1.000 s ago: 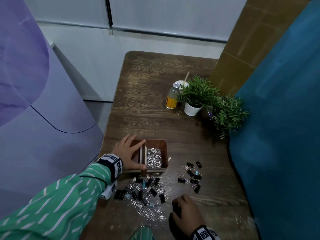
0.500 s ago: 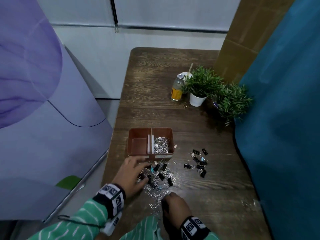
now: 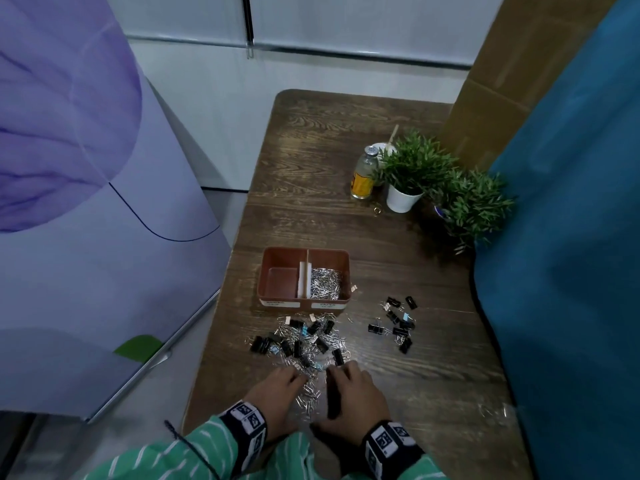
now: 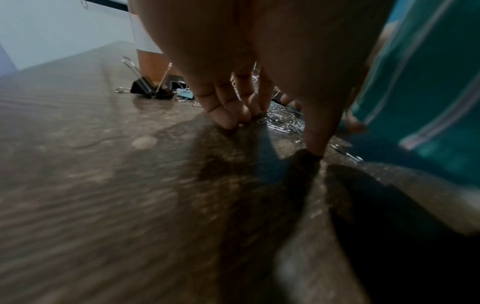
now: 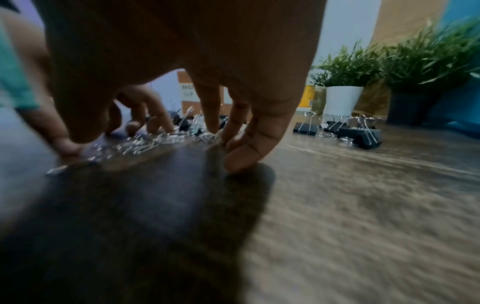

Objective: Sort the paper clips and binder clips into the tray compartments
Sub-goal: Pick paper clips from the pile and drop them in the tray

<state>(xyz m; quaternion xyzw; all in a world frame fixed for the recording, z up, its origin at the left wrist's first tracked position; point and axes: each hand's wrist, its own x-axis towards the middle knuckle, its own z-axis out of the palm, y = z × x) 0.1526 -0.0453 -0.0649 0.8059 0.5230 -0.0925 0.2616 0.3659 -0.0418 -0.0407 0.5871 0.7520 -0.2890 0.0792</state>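
Tabletop (image 3: 311, 168) of dark wood carried everything; two potted plants (image 3: 415, 168) and a bottle (image 3: 363, 174) stood toward its far right edge; the brown tray (image 3: 277, 261) sat mid-table near the left edge, its right compartment holding paper clips (image 3: 325, 284), its left one bare; a mixed heap of binder clips (image 3: 298, 341) and loose silver clips lay just before it; both hands rested fingertips-down at the near edge, left hand (image 3: 277, 393) and right hand (image 3: 353, 389) flanking the heap, fingers relaxed, grasping nothing I could make out.

Bare table (image 3: 311, 174) beyond tray (image 3: 341, 252); plants (image 3: 450, 188) crowd right.
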